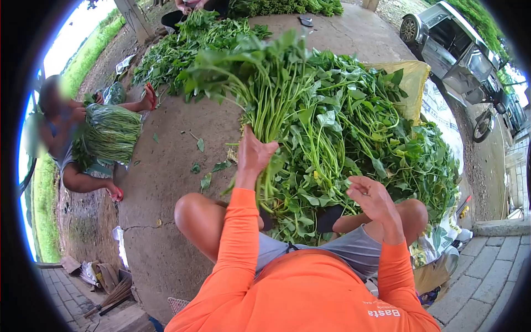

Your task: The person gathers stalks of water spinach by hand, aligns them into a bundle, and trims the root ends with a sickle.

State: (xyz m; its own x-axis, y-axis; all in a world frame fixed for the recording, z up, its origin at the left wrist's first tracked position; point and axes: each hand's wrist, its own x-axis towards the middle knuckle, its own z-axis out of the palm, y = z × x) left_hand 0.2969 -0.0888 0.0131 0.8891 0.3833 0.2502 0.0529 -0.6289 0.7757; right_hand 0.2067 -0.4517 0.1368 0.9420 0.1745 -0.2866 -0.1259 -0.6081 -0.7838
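Note:
My left hand [255,153] is wrapped round the stems of a bunch of leafy greens [272,97], whose leaves fan out away from me. At the right, above my knee, my right hand [371,200] is raised with its fingers curved and apart, and nothing shows in it. It is close to the edge of a large heap of leafy greens [376,119] in front of me. Part of the heap lies under and behind the held bunch. Some loose stems hang below my left hand.
At the left sits a person [61,119] with a bundle of long stems [112,133]. Another person's hands [191,6] show at the top beside more greens [182,52]. A yellow sack [412,83] lies behind the heap. A vehicle [456,50] stands at the upper right.

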